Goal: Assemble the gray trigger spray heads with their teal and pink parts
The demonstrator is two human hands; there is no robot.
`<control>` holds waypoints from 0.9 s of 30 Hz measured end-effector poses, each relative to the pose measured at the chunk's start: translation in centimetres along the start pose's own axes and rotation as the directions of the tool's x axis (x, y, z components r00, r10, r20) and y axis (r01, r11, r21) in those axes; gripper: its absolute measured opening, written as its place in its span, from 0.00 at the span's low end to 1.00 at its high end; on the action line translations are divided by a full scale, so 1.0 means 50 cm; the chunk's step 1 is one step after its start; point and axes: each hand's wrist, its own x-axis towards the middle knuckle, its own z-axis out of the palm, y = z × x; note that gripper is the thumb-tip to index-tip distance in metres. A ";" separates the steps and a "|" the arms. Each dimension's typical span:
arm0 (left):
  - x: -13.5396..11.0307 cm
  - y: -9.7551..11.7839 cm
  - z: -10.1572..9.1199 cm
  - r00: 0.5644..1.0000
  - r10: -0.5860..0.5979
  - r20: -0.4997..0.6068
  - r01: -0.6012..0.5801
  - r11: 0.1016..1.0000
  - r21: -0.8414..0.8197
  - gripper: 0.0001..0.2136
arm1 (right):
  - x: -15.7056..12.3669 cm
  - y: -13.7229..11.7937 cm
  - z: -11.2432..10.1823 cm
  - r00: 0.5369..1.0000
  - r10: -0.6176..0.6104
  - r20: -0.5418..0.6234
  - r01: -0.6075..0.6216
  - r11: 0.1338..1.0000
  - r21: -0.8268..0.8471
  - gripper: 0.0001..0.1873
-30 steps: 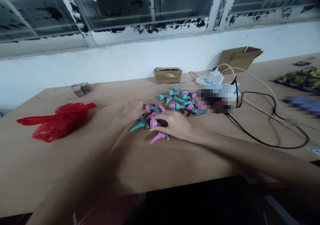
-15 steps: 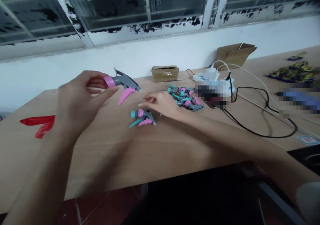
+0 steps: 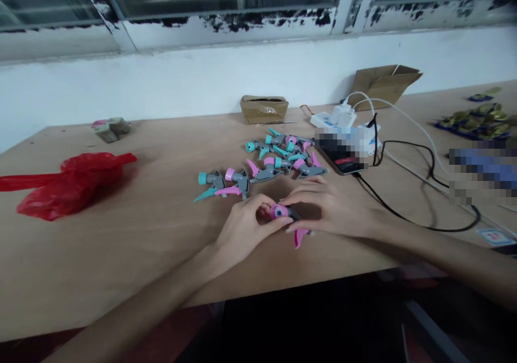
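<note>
Close to the front of the table, both hands are closed on one pink-and-grey trigger spray head (image 3: 299, 237). My left hand (image 3: 247, 227) pinches its pink collar, whose round opening faces me. From the other side, my right hand (image 3: 329, 207) grips the grey body, and its fingers hide much of it. The pink trigger points down below the fingers. Just beyond the hands lie a teal-collared spray head (image 3: 212, 180) and a pink-collared spray head (image 3: 239, 180), side by side. Several more teal and pink spray heads form a loose pile (image 3: 283, 155) behind them.
A red plastic bag (image 3: 76, 185) lies at the left, with grey blocks (image 3: 112, 130) behind it. Cardboard boxes (image 3: 264, 110) stand along the wall. On the right are a phone (image 3: 343, 155), a power strip (image 3: 323, 119), looping cables and a heap of gold-and-blue pieces (image 3: 476, 123).
My left hand has come right and down with a pink-and-grey spray head, and my right hand has joined it there. The view has shifted, bringing the whole red bag into sight.
</note>
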 end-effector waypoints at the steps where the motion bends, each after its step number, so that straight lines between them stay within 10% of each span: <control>1: 0.006 -0.001 0.006 1.000 -0.006 -0.005 0.006 0.999 -0.041 0.12 | 0.001 0.008 0.005 1.000 0.012 0.021 -0.011 1.000 -0.011 0.17; 10: 0.051 -0.041 0.007 0.960 -0.117 0.255 0.231 0.847 -0.480 0.12 | 0.004 0.064 0.058 0.981 0.117 -0.152 -0.090 0.981 0.172 0.15; 19: 0.054 -0.036 -0.024 0.866 -0.023 0.499 0.203 0.929 -0.310 0.13 | -0.008 0.038 0.073 0.993 -0.004 -0.117 0.038 0.955 0.295 0.14; 27: 0.051 -0.036 -0.012 0.902 -0.009 0.432 0.118 0.967 -0.226 0.11 | -0.013 0.039 0.078 0.990 0.007 -0.138 0.036 0.952 0.305 0.12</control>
